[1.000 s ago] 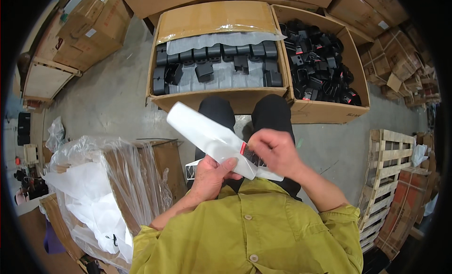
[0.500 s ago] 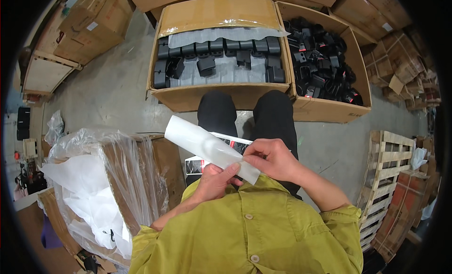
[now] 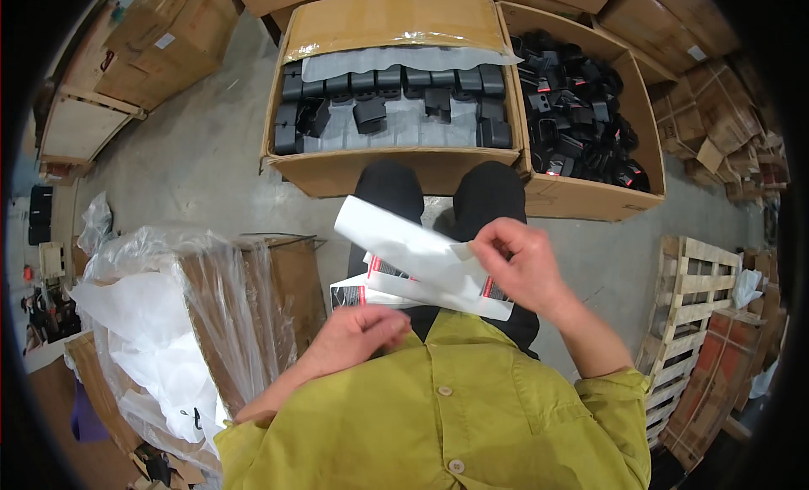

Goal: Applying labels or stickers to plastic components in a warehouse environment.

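Above my lap, my right hand [image 3: 520, 262] pinches the right end of a white sheet [image 3: 404, 246], which slants up to the left with a slight curl. My left hand [image 3: 358, 332] is apart from the sheet, just below it, its fingers curled in; whether anything is inside them is hidden. Under the sheet, several white printed labels [image 3: 345, 294] with black and red panels lie on my thighs. The sheet covers part of them.
Ahead stands an open carton [image 3: 396, 174] with rows of black plastic parts. Right of it, another carton [image 3: 590, 195] holds loose black parts. A plastic-draped box [image 3: 244, 305] with white sheeting is at left. A wooden pallet [image 3: 687, 296] stands at right.
My left hand has let go of the white sheet and drawn back down and left. My right hand has moved right and up with the sheet, which now looks flatter; more labels show beneath.
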The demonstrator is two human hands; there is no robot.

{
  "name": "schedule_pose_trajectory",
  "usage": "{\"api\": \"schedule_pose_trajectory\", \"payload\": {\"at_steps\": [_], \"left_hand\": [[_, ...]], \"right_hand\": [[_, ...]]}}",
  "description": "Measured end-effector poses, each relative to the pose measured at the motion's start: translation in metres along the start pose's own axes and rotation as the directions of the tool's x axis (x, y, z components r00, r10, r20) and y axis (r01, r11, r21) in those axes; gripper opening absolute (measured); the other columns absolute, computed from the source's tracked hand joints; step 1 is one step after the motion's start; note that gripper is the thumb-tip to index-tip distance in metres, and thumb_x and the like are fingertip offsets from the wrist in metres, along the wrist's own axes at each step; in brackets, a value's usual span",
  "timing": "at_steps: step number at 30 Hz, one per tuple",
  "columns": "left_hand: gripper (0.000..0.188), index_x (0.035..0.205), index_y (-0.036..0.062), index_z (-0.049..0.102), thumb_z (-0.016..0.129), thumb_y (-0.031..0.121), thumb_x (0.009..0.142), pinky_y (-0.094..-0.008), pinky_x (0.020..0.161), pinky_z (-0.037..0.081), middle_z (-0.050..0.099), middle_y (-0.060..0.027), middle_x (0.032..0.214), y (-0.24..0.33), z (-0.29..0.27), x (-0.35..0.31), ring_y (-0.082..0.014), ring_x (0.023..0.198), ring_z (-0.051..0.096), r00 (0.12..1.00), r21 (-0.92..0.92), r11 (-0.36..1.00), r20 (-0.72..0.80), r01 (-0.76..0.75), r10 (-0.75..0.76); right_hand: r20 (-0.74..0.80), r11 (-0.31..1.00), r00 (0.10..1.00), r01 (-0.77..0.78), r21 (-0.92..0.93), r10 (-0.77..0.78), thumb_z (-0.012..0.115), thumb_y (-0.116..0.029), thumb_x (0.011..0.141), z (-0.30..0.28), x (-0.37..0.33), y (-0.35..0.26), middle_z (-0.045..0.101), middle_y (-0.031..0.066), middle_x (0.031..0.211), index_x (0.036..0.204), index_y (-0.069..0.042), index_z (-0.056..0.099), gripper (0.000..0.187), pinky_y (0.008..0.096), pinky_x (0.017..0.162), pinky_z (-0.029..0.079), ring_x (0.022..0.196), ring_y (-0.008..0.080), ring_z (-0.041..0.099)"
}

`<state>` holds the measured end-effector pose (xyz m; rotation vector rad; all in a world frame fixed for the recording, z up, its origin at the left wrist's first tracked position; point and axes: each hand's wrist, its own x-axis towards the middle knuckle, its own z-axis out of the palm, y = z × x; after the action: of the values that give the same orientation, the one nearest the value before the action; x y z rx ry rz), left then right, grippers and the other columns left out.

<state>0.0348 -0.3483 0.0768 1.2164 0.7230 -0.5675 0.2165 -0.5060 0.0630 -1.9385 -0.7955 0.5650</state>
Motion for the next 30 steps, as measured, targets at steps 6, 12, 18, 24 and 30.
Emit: {"api": "schedule_pose_trajectory", "payload": {"at_steps": [6,12,18,24,30], "left_hand": [[0.031,0.112,-0.0026,0.047,0.046,0.001,0.081,-0.0231,0.080,0.039,0.053,-0.0073,0.102,0.024,0.018,0.048,-0.0100,0.090,0.050,0.844,-0.186,0.825,-0.186,-0.533,0.503],[0.042,0.119,0.0019,0.042,0.045,-0.003,0.077,-0.0258,0.082,0.041,0.053,-0.0092,0.105,0.036,-0.012,0.071,-0.0146,0.093,0.052,0.894,-0.465,0.770,-0.129,-0.436,0.429],[0.056,0.127,0.0050,0.031,0.039,-0.007,0.072,-0.0229,0.075,0.040,0.055,-0.0099,0.107,0.058,-0.029,0.080,-0.0109,0.082,0.050,0.883,-0.426,0.793,-0.027,-0.435,0.469],[0.064,0.130,0.0061,0.024,0.039,-0.012,0.070,-0.0203,0.072,0.038,0.055,-0.0071,0.103,0.080,-0.036,0.086,-0.0067,0.078,0.045,0.907,-0.236,0.881,-0.007,-0.410,0.421],[0.068,0.130,0.0102,0.026,0.038,-0.015,0.069,-0.0219,0.077,0.039,0.053,-0.0054,0.107,0.084,-0.052,0.106,-0.0093,0.082,0.048,0.880,-0.199,0.882,0.131,-0.427,0.456]], "right_hand": [[-0.082,0.870,0.900,0.387,-0.306,-0.429,0.061,-0.012,0.072,0.045,0.009,-0.008,0.054,0.0076,0.071,0.081,-0.007,0.054,0.013,0.0351,0.053,0.045,0.066,0.0276,0.054],[0.114,0.956,0.950,0.293,-0.002,-0.290,0.060,-0.003,0.073,0.024,0.023,-0.014,0.054,0.0100,0.077,0.089,-0.002,0.055,0.017,0.0300,0.061,0.047,0.068,0.0247,0.055],[-0.066,0.906,0.908,0.405,-0.120,-0.415,0.062,0.000,0.070,0.011,0.052,-0.021,0.053,0.0077,0.072,0.079,-0.002,0.058,0.009,0.0304,0.055,0.042,0.065,0.0224,0.053],[0.107,0.803,0.867,0.492,-0.337,-0.486,0.063,-0.004,0.066,0.018,0.076,-0.021,0.050,0.0046,0.072,0.085,-0.007,0.061,0.020,0.0311,0.055,0.041,0.066,0.0228,0.049],[0.104,0.778,0.840,0.535,-0.328,-0.533,0.061,-0.001,0.062,0.020,0.093,-0.007,0.048,0.0042,0.070,0.083,-0.008,0.060,0.022,0.0306,0.054,0.040,0.064,0.0215,0.048]]}}
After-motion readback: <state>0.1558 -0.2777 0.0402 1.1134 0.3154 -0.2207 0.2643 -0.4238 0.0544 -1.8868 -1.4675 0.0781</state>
